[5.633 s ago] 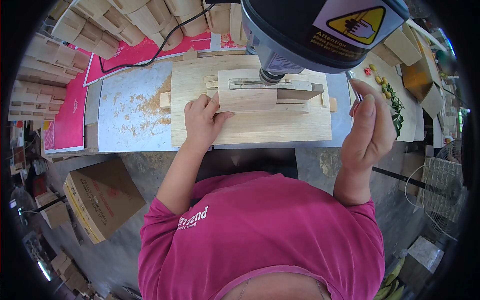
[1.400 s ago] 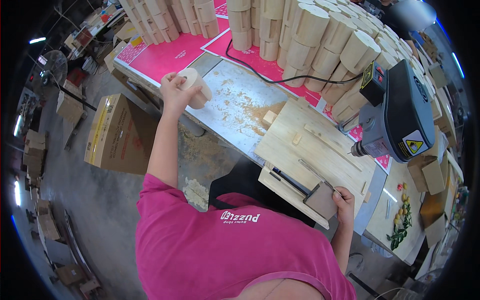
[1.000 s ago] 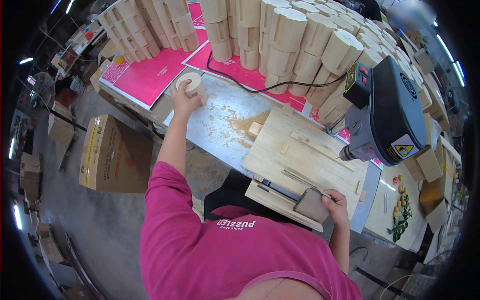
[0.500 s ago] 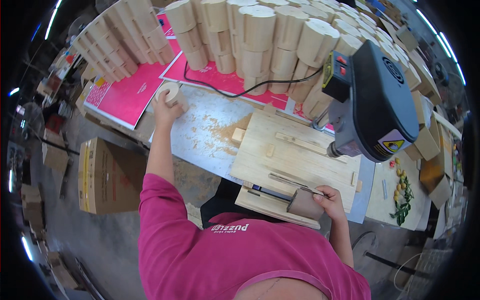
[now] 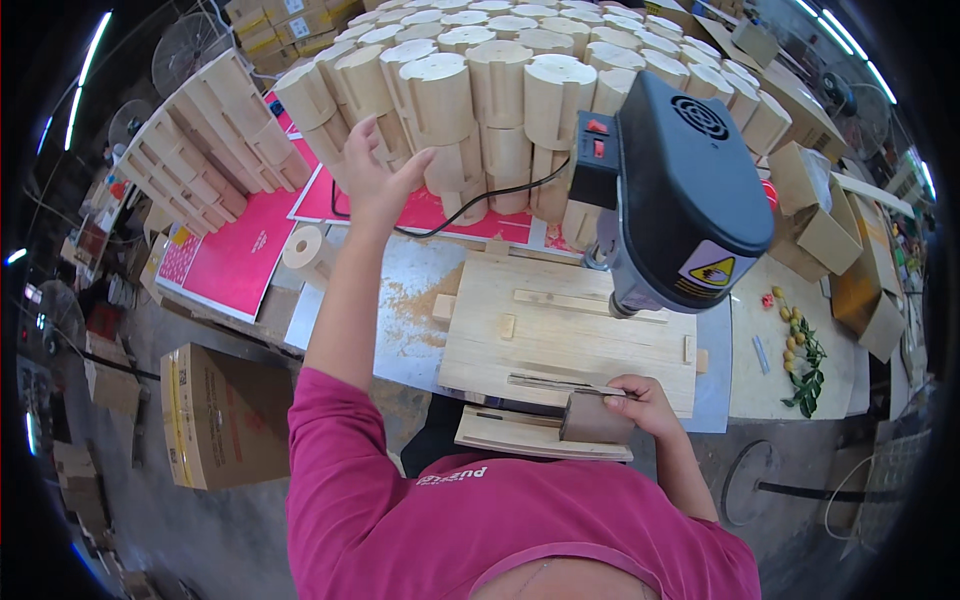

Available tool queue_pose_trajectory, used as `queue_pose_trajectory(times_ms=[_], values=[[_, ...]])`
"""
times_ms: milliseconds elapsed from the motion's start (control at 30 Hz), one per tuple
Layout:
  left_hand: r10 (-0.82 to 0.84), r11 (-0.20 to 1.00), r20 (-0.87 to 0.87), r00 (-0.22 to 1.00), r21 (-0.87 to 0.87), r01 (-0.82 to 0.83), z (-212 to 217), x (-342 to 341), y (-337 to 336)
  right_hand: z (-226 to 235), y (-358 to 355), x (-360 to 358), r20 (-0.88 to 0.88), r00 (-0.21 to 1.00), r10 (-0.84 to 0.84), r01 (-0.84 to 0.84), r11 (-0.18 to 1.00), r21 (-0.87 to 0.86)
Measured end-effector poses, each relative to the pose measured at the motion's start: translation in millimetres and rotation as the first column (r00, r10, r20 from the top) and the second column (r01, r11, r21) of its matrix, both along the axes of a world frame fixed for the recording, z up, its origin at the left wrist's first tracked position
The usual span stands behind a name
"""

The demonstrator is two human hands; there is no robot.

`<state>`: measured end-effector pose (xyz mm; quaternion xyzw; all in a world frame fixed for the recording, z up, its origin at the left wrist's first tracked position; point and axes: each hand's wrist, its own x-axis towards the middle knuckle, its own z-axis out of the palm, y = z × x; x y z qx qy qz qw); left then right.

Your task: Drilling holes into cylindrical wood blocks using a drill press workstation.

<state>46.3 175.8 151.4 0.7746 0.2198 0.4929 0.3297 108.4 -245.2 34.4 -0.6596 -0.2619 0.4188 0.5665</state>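
Note:
My left hand (image 5: 378, 185) is raised with its fingers spread and nothing in them, in front of the stacked pale wooden cylinders (image 5: 437, 100). Beside my left forearm, at the table's left end, a single short wooden cylinder (image 5: 303, 246) stands with a round hole in its top. My right hand (image 5: 642, 404) grips the right end of a grey-brown block (image 5: 592, 418) at the near edge of the wooden board (image 5: 480, 345). A thin strip (image 5: 560, 384) runs left from my right fingers. What lies under the block is hidden.
A black drill press head (image 5: 690, 180) overhangs the board's right side. Its black cable (image 5: 470, 207) crosses pink sheets (image 5: 235, 262). Sawdust (image 5: 420, 310) lies left of the board. A cardboard box (image 5: 225, 415) stands at left; fruit with leaves (image 5: 803, 365) lies at right.
My left hand has let go of the short cylinder at the left and moved up and right toward the stacks. My right hand keeps its grip on the block. The whole view has shifted.

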Motion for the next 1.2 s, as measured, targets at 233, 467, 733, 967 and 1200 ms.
queue_pose_trajectory(times_ms=[233, 467, 733, 967, 1200], values=[[0.222, 0.975, -0.04, 0.974, 0.039, -0.22, -4, 81, 2, -3, 0, -3, 0.037, 0.999, -0.005, 0.004, 1.0, 0.014], [0.145, 0.969, 0.009, 0.989, -0.204, -0.14, 10, 60, -11, -10, -5, -2, -0.037, 0.999, -0.027, 0.028, 0.999, 0.033], [-0.208, 0.966, -0.109, 0.972, 0.13, 0.222, 32, -57, -70, 18, -19, -9, -0.057, 0.998, -0.027, 0.036, 0.985, 0.171], [-0.375, 0.846, -0.536, 0.756, 0.136, 0.516, 39, -115, -127, 54, -38, 8, 0.384, 0.913, -0.137, 0.043, 0.969, 0.242], [-0.43, 0.721, -0.745, 0.51, 0.056, 0.69, -12, -104, -155, 27, -36, 20, 0.41, 0.886, -0.217, 0.167, 0.974, 0.155]])
